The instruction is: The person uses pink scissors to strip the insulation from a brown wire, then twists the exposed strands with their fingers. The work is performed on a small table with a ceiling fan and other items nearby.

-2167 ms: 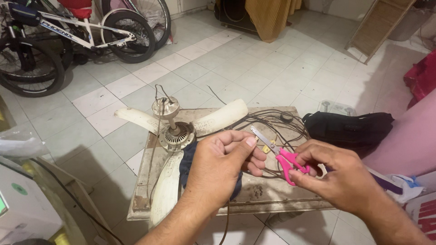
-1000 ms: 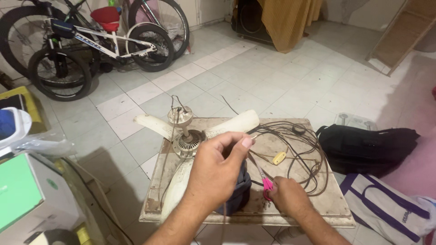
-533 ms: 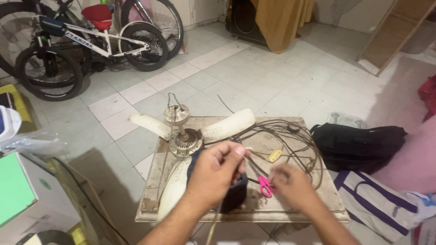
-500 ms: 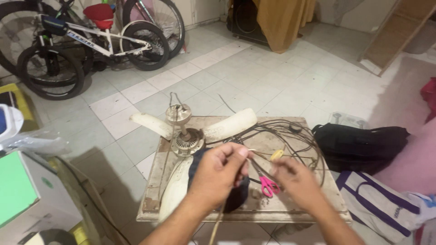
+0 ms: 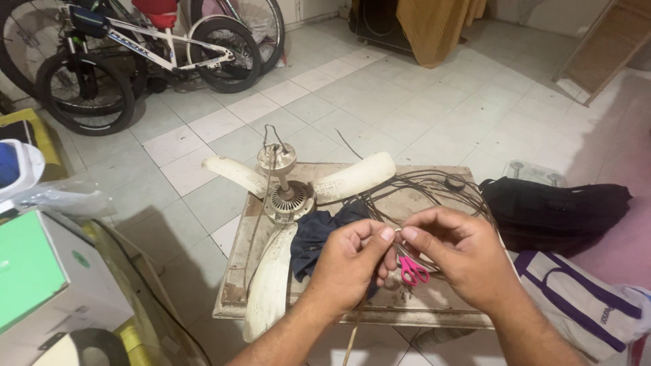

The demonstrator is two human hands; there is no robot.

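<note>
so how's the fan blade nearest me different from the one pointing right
The near fan blade hangs past the low table's front edge and runs toward the camera; the right fan blade lies wholly over the table, pointing sideways. A dark cloth touches the near one, tangled wires the right one. Both are cream and grimy.

Single head-worn view, angled steeply down and forward over the person's own forearms, close to both hands, which meet low in the centre of the frame. It faces across a low worn surface with the tiled floor beyond, reaching a bicycle at top left. No second view, so no shared part of the scene.
</note>
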